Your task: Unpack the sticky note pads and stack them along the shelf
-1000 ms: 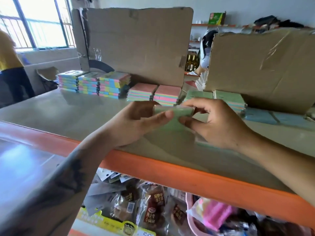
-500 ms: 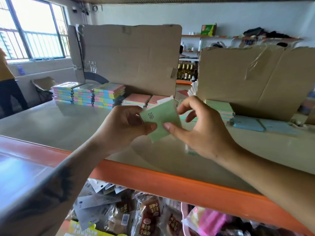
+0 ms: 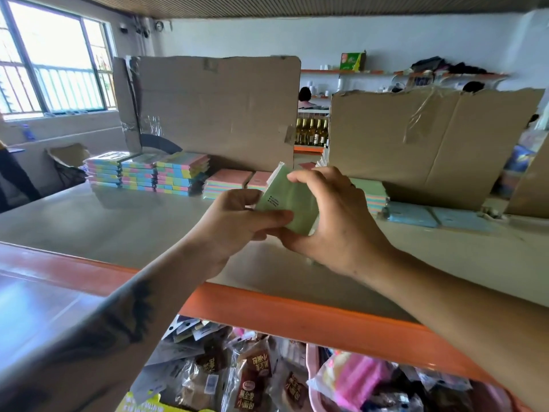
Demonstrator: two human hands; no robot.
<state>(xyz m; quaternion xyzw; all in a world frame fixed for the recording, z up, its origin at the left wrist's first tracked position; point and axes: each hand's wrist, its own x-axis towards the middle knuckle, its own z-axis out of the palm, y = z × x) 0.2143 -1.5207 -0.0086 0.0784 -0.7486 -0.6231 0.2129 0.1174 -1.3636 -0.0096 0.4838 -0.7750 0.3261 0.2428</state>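
Left hand (image 3: 237, 221) and right hand (image 3: 332, 221) both pinch a green pad (image 3: 289, 203) above the shelf (image 3: 297, 319). Risk: the thin wrapper tears unevenly or the pad slips from the fingertip grip and drops.

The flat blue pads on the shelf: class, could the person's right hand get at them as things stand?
Probably not at once. The way to the blue pads looks open across the bare shelf, but the right hand and left hand are both gripping the green pad.
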